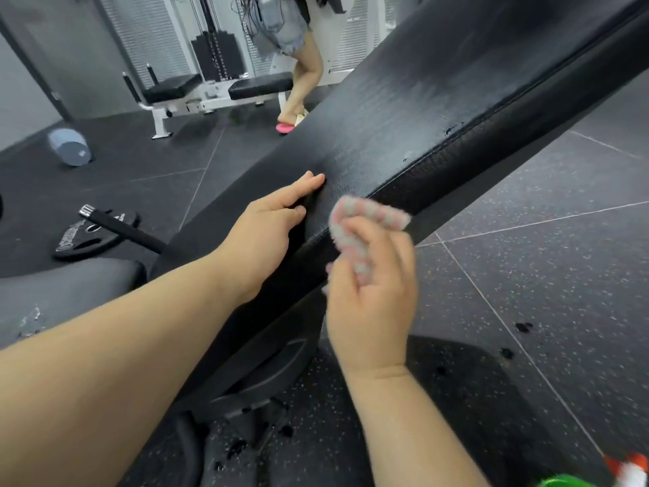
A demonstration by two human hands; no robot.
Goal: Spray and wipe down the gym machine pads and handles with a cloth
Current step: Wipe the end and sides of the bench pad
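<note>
My left hand (pixel 270 233) lies flat on the top of the long black pad (pixel 439 110), fingers (pixel 309 181) spread narrow and holding nothing, just steadying it. My right hand (pixel 372 293) is closed around the bunched pink and grey cloth (pixel 361 219), pressing it against the side edge of the pad, right by the seam, just beside my left hand.

The pad's top looks streaked and damp, so I judge my flat palm could slide on it and let the pad shift under the wipe. The cloth is wadded small, and only a corner meets the pad; I could easily skim past the seam and leave the stitched groove dirty. There are nicks in the covering higher up along the seam (pixel 451 130), and a snagging cloth could worry them wider.

The spray bottle (pixel 593 478) is barely in view at the bottom right corner, only a green and red-white scrap of it, blurred, so I cannot tell how it stands or what holds it. The underside of the pad and its frame are dark and hard to read. My right fingers are smeared by motion. Across the room another person (pixel 298 54) is cut off at the top by a bench machine (pixel 217 89).
</note>
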